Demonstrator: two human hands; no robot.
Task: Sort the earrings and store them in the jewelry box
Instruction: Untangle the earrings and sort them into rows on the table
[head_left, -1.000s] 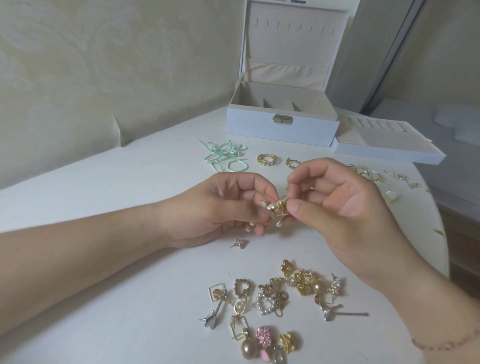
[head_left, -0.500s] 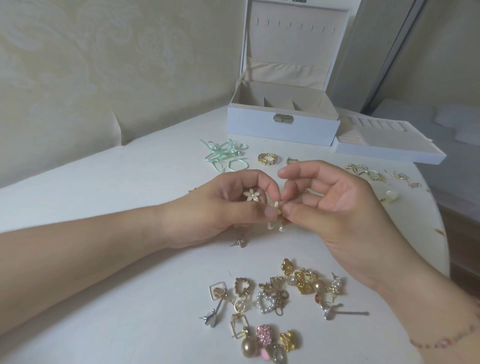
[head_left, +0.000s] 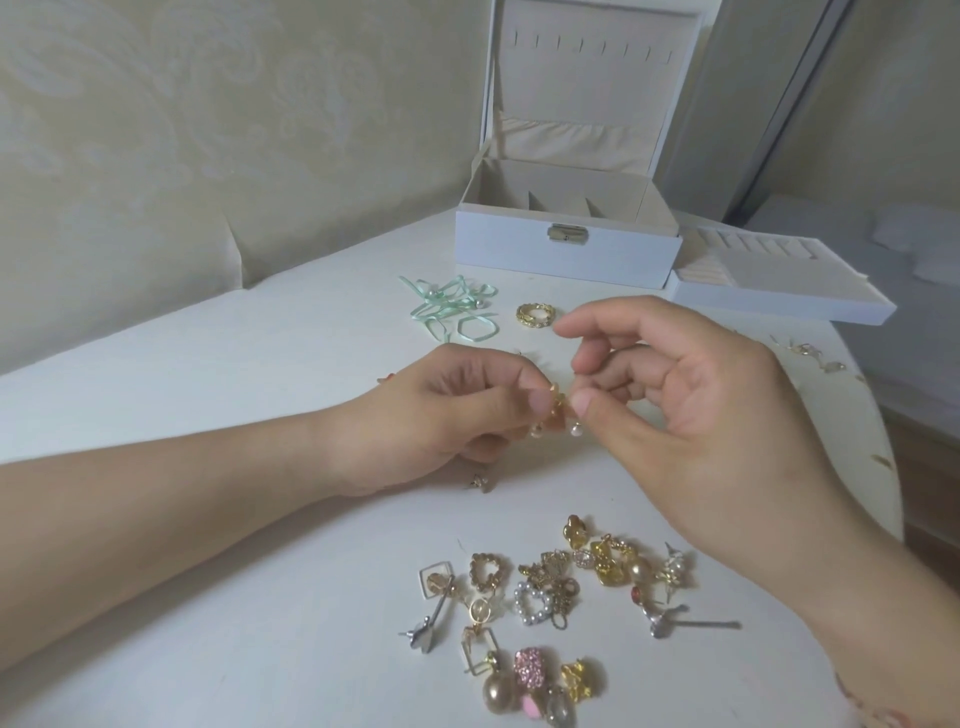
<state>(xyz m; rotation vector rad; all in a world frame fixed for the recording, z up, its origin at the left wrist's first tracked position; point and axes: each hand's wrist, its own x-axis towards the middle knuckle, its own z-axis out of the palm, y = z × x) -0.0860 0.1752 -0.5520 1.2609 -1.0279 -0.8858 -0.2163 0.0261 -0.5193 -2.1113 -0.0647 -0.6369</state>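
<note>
In front of the open jewelry box (head_left: 566, 254), the left hand (head_left: 447, 415) and right hand (head_left: 685, 395) pinched gold pearl-drop earrings (head_left: 558, 415) between thumbs and forefingers, apparently pairing them; next, carrying them to a compartment.

Gold pearl-drop earrings (head_left: 714, 418) pinched above the table; mixed earring pile (head_left: 550, 618) lies nearer; white jewelry box (head_left: 566, 249) stands open behind.

earring pile (head_left: 561, 618) before hands, jewelry box (head_left: 566, 249) behind
</note>
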